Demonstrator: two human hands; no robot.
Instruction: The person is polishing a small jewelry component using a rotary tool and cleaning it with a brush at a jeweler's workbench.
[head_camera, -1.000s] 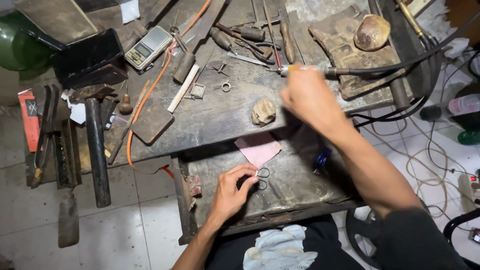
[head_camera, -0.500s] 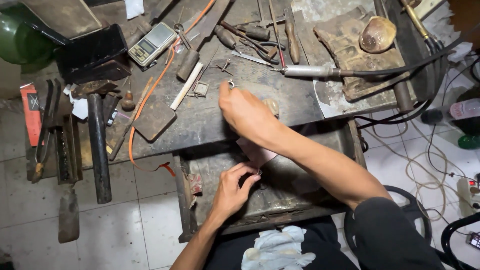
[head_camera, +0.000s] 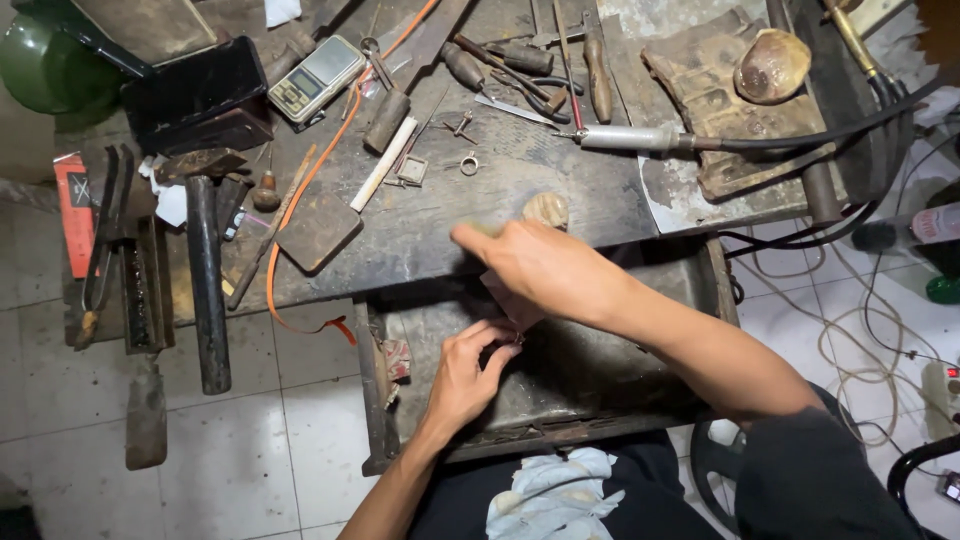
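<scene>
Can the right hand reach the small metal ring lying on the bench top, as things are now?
Probably yes. The right hand hovers over the bench's front edge, and the small metal ring lies uncovered just beyond it. Only bare bench top lies between; the pale rounded lump sits off to the side.

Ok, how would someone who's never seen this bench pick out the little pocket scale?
Start at the dark workbench and go to its far left corner, where a black box sits. The pocket scale lies just right of that box, tilted, beside an orange cord. It is the only silver, flat gadget with a screen among dark hand tools.
</scene>
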